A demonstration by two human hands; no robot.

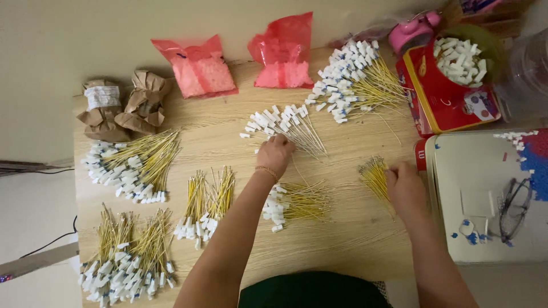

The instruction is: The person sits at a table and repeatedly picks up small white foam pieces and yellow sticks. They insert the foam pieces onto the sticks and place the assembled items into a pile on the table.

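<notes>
My left hand (275,154) reaches to a fan of thin silver wires with white tags (279,122) in the middle of the wooden table (354,234), fingers curled on the wire ends. My right hand (406,188) rests on a small bundle of yellow wires without tags (374,174), fingers closed around part of it. Between my forearms lies a pile of yellow wires with white tags (294,202).
Several more tagged wire piles (137,165) lie at the left, with another big pile (354,80) at the back. Two pink bags (200,68), brown paper parcels (123,105), a red tin (448,97) with a bowl of white pieces (459,60), and a white board with glasses (514,205) surround them.
</notes>
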